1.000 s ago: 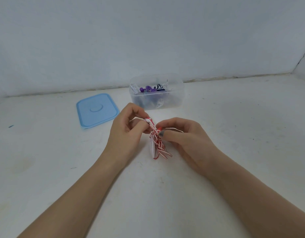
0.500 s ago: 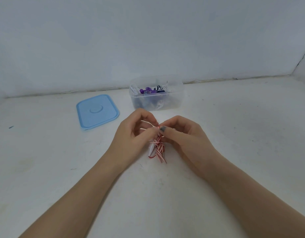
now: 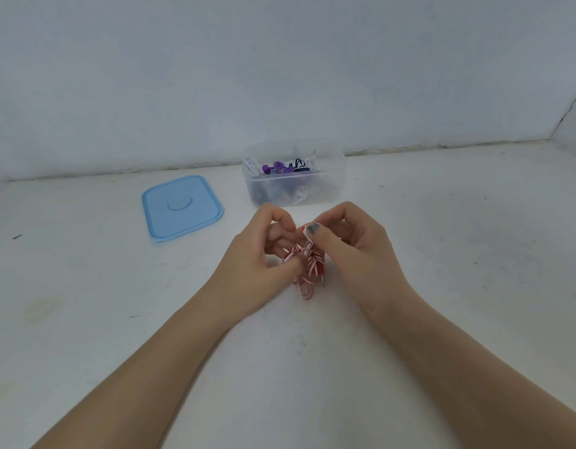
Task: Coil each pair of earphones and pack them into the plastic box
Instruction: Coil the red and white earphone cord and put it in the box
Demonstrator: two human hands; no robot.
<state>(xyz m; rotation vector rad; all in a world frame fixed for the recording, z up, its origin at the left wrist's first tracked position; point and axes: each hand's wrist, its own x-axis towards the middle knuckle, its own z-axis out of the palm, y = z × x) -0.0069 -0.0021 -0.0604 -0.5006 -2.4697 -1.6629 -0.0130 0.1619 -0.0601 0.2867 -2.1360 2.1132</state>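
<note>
Both hands meet over the middle of the white tabletop (image 3: 85,319), with a bundle of red-and-white striped earphones (image 3: 309,265) caught between them. The left hand (image 3: 257,264) has its fingers curled, the thumb pressing the striped cable against them on the bundle's left side. The right hand (image 3: 354,254) is also curled, and its thumb, with a dark-painted nail, pinches a white-and-red earbud at the top of the bundle against the forefinger. Below the hands a few loops of the cable hang down towards the tabletop, and a small metal plug tip shows at the lower right of the bundle; whether the loops touch the surface cannot be told. Just beyond the hands stands the clear plastic box (image 3: 325,189), open, holding purple earphones (image 3: 275,168) together with white and dark cables. Its blue lid (image 3: 183,209) lies flat on the tabletop to the left of the box, apart from it. A pale wall (image 3: 280,76) rises behind the box.
</note>
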